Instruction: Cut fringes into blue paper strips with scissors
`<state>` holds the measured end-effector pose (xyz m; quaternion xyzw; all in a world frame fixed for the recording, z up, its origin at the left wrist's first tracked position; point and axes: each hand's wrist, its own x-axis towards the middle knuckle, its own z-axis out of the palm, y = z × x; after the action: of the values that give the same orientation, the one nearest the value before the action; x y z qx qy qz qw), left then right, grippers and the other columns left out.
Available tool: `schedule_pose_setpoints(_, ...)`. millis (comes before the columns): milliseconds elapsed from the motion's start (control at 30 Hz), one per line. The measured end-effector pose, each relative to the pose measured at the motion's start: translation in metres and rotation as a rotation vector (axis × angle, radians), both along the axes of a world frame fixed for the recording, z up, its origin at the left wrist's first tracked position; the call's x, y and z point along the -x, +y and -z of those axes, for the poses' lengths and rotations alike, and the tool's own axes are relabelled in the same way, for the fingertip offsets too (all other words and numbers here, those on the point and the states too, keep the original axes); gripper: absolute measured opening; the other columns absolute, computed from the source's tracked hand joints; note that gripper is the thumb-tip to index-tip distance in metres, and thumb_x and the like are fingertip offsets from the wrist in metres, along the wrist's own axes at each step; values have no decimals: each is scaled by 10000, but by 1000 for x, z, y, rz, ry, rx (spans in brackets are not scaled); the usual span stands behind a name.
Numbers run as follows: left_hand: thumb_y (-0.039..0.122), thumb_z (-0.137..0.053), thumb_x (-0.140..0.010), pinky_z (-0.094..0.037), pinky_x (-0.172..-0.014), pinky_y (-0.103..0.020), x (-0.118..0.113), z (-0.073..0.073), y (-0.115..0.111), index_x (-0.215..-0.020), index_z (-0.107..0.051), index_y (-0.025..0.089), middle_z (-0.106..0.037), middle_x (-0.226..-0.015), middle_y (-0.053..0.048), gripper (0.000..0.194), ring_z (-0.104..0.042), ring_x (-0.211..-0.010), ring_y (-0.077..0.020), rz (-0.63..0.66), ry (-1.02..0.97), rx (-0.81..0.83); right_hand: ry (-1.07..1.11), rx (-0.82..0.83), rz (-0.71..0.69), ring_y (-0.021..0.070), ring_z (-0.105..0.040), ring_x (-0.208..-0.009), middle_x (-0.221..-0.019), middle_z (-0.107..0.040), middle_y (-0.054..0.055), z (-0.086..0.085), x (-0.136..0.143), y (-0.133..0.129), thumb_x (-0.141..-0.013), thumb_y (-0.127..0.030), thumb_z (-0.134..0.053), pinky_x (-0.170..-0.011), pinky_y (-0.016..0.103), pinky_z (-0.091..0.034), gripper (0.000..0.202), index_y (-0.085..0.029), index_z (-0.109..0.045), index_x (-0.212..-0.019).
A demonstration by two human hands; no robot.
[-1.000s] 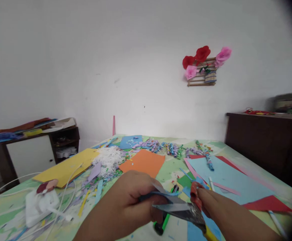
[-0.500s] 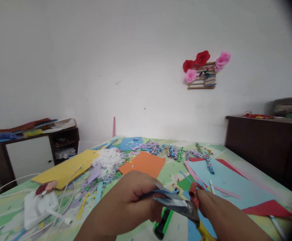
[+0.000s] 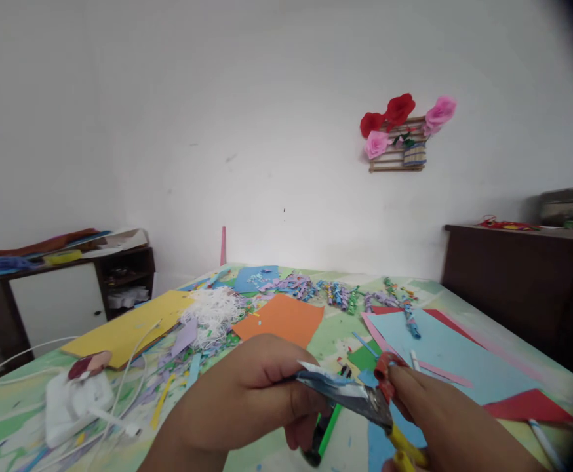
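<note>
My left hand [image 3: 252, 400] is closed, thumb and forefinger pinching a small blue paper strip [image 3: 316, 377]. In my right hand [image 3: 429, 406] is a pair of scissors [image 3: 365, 401] with a yellow handle and a red part by the fingers. Its blades point left and lie nearly together at the strip, close to my left fingertips. How far the paper sits between them I cannot tell. Below my left fingers a green and black utility knife [image 3: 330, 432] lies on the table, partly hidden. A blue paper piece [image 3: 382, 446] lies under the scissors.
Orange paper [image 3: 286, 318], yellow sheets [image 3: 134, 324] and light blue paper [image 3: 454, 354] lie on the table. White shredded strands [image 3: 215, 314] and curled paper rolls [image 3: 335, 295] are further back. A white charger [image 3: 77, 406] with cables is at left; cabinets flank both sides.
The scissors' blades have come closer together at the blue strip, and the yellow handle has risen. My left hand has barely moved.
</note>
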<state>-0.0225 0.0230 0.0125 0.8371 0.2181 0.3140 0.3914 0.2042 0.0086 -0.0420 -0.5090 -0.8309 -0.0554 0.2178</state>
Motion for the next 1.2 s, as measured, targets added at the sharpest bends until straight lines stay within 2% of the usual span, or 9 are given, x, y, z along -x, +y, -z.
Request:
schedule_pose_setpoints(100, 254, -449, -809, -382, -479, -176, 0, 0, 0, -597, -510, 149, -515, -478, 20, 244, -486, -460, -83, -16, -1, 57, -35, 6, -25, 263, -622, -796, -931, -644, 93, -6, 0, 0, -517, -245, -714, -641, 327, -510, 408, -191, -553, -887)
schedule_pose_setpoints(167, 260, -427, -813, -375, -477, -173, 0, 0, 0, -595, -502, 151, -503, -483, 24, 255, -471, -464, -80, -69, -20, 70, -35, -68, -36, 269, -616, -837, -963, -638, 100, -8, 0, -1, -498, -227, -713, -659, 307, -512, 414, -196, -551, -878)
schedule_pose_setpoints(267, 216, -423, -801, -379, -512, -173, 0, -1, -2, -575, -510, 150, -526, -517, 19, 250, -485, -509, -82, -181, -34, 17, -58, -150, -46, 301, -614, -852, -972, -637, 136, -8, -2, 0, -468, -206, -693, -654, 322, -521, 422, -180, -561, -867)
schedule_pose_setpoints(333, 178, -428, -785, -381, -518, -168, -1, -1, -3, -555, -525, 147, -542, -530, 16, 252, -499, -526, -83, -216, -28, -26, -43, -124, -70, 317, -605, -883, -1019, -624, 146, -5, -4, 1, -462, -196, -669, -661, 334, -523, 456, -179, -561, -904)
schedule_pose_setpoints(567, 76, -424, -741, -400, -524, -162, -3, 0, -7, -553, -568, 135, -567, -528, 17, 244, -538, -534, -85, -191, -2, -147, 149, 116, -175, 288, -537, -1015, -1140, -566, 139, 2, -2, -2, -552, -186, -580, -806, 348, -454, 505, -165, -505, -1051)
schedule_pose_setpoints(767, 77, -410, -757, -391, -524, -157, -4, -1, -11, -542, -564, 138, -557, -544, 18, 271, -530, -544, -83, -231, 41, -195, 125, 83, -185, 243, -533, -1020, -1121, -562, 128, -1, 0, -3, -529, -113, -574, -806, 292, -447, 445, -180, -512, -964)
schedule_pose_setpoints(900, 85, -414, -770, -391, -519, -152, -2, -2, -15, -547, -568, 142, -553, -552, 21, 277, -534, -549, -83, -242, 75, -220, 89, 40, -151, 268, -579, -951, -1084, -594, 112, 0, 1, -5, -479, -93, -598, -686, 283, -501, 443, -204, -527, -903)
schedule_pose_setpoints(1067, 54, -428, -771, -402, -528, -131, 0, -5, -19, -538, -570, 140, -577, -545, 31, 286, -552, -551, -75, -219, 79, -171, 79, -55, -146, 280, -609, -890, -989, -644, 49, 0, 2, -6, -455, -104, -586, -631, 280, -510, 421, -246, -533, -848)
schedule_pose_setpoints(1200, 56, -430, -771, -417, -523, -137, 0, -7, -20, -514, -572, 141, -569, -529, 24, 306, -564, -546, -84, -197, 62, -138, 13, -74, -105, 281, -612, -850, -962, -641, 86, 1, 2, -5, -484, -128, -623, -627, 306, -503, 407, -218, -517, -867)
